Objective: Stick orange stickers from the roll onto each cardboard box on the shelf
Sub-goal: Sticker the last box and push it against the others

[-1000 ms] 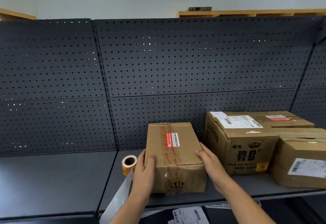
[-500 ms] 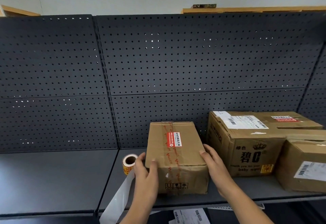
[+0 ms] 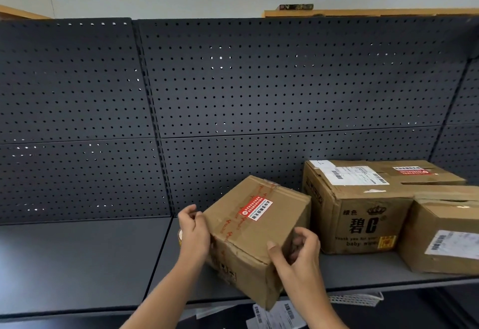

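While both your hands grip the small cardboard box (image 3: 259, 235), left hand (image 3: 195, 235) curled over its left edge and right hand (image 3: 300, 253) pinching its near corner, it sits skewed between them with that corner hanging past the shelf (image 3: 77, 264) lip. Loosen either grip and I'd expect it to tip off. The sticker roll (image 3: 179, 235), just behind your left hand, could get knocked away.

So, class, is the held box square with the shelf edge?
No, the box is angled, one corner overhanging the shelf, gripped by the left hand and right hand.
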A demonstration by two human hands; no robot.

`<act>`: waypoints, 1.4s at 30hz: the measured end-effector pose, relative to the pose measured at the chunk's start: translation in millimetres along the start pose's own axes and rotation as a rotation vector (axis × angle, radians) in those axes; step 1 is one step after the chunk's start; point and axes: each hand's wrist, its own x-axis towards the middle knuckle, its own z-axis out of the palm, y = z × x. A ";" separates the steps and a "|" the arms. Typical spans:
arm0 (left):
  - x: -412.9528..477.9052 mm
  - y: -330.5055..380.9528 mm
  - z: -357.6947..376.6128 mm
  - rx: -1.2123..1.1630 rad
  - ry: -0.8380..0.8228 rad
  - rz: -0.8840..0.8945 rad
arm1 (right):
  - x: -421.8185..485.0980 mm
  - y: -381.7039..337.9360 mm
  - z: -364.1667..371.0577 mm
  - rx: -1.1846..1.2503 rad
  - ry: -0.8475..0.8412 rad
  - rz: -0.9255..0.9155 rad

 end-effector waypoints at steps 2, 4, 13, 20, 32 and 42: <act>13.6 4.3 4.8 0.016 -0.021 -0.042 | -0.5 -3.8 -1.5 -0.007 -0.024 -0.011; 26.1 4.5 8.0 0.048 -0.036 -0.059 | 3.0 -7.9 -4.4 -0.016 -0.025 -0.041; -1.7 15.1 -1.7 0.065 0.201 -0.046 | 65.0 -13.3 -55.6 -0.277 0.094 -0.396; -96.5 1.6 22.2 -0.084 -0.144 -0.068 | 101.4 -18.8 -51.5 -0.660 -0.139 -0.217; -29.2 7.7 9.8 -0.076 -0.309 -0.116 | 58.7 -0.2 -52.7 -0.793 -0.021 -0.420; -41.6 -27.3 -12.2 -0.278 -0.343 -0.234 | 50.8 57.8 -70.5 0.018 -0.135 -0.067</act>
